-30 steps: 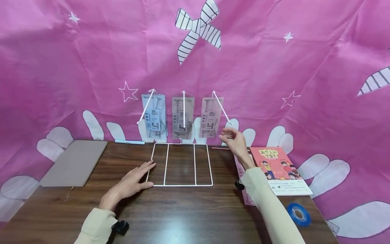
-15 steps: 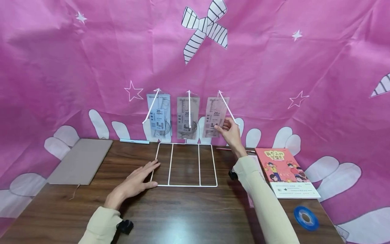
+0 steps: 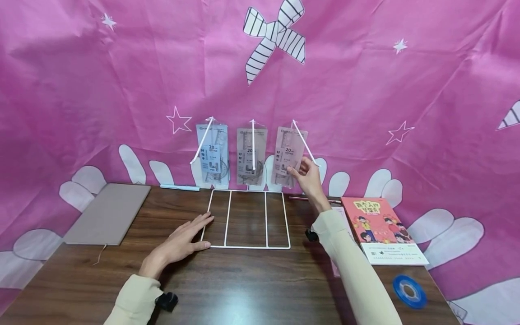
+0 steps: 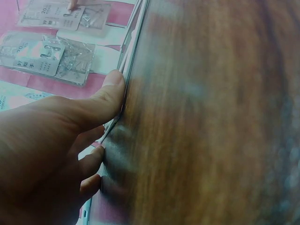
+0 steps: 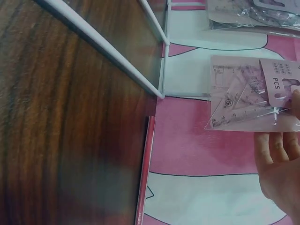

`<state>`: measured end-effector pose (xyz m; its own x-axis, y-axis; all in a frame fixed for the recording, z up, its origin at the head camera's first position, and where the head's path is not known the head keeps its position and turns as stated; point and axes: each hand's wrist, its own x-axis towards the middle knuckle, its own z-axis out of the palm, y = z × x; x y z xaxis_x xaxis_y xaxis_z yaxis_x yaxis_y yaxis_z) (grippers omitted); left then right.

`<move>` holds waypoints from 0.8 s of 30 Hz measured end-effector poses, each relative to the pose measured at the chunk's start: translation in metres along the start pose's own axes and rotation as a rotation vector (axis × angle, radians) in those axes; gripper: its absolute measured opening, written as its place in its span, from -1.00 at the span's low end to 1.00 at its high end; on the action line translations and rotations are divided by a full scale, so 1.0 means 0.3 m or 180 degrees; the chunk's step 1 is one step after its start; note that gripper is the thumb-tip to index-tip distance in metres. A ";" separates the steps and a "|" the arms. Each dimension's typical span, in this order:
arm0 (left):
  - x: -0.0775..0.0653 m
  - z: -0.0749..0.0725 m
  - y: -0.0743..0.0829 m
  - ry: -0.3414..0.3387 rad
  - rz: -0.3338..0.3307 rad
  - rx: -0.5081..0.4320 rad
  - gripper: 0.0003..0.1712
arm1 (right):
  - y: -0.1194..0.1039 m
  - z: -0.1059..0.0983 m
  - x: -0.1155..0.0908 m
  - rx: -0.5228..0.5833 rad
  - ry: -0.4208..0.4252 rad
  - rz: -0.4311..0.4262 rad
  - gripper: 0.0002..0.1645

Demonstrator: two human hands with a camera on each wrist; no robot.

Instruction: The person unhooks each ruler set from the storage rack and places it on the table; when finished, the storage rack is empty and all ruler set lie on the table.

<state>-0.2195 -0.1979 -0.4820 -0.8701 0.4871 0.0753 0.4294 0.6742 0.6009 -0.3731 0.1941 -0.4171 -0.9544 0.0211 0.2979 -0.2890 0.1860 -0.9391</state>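
Observation:
My right hand [image 3: 309, 183] pinches the lower right edge of a pink ruler set [image 3: 285, 142] in a clear packet, which hangs from the right arm of a white wire display rack [image 3: 266, 221]. The right wrist view shows the ruler set [image 5: 236, 105] with the thumb in front and several fingers behind. My left hand [image 3: 178, 239] rests on the left front corner of the rack's base, its fingers extended over the bar. From the middle arm hangs a grey ruler set [image 3: 250, 153]; a blue ruler set [image 3: 213, 153] hangs from the left one.
A grey notebook [image 3: 107, 214] and a light blue pen [image 3: 179, 187] lie on the left. To the right are a red book [image 3: 382, 230], a blue tape roll [image 3: 409, 291], a thin red pencil [image 3: 298, 198] and a pink packet [image 3: 335, 269] partly under the right arm. A pink curtain [image 3: 341, 90] stands behind.
My right hand has moved from beside the right arm of the rack to the pink ruler set and taken hold of it. The packet has tilted slightly. My left hand stays on the rack.

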 end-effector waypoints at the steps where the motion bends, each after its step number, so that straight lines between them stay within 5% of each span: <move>1: 0.000 0.001 0.000 0.0001 0.0005 0.0003 -0.16 | 0.000 -0.003 -0.004 0.0010 -0.0016 -0.0020 -0.48; 24: -0.004 0.001 0.009 0.0040 0.0006 0.0003 -0.17 | -0.029 -0.066 -0.141 0.0030 -0.0213 -0.0064 -0.47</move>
<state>-0.2170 -0.1965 -0.4807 -0.8722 0.4814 0.0863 0.4312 0.6738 0.6001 -0.3287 0.2110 -0.4182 -0.9512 -0.0482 0.3049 -0.3086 0.1763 -0.9347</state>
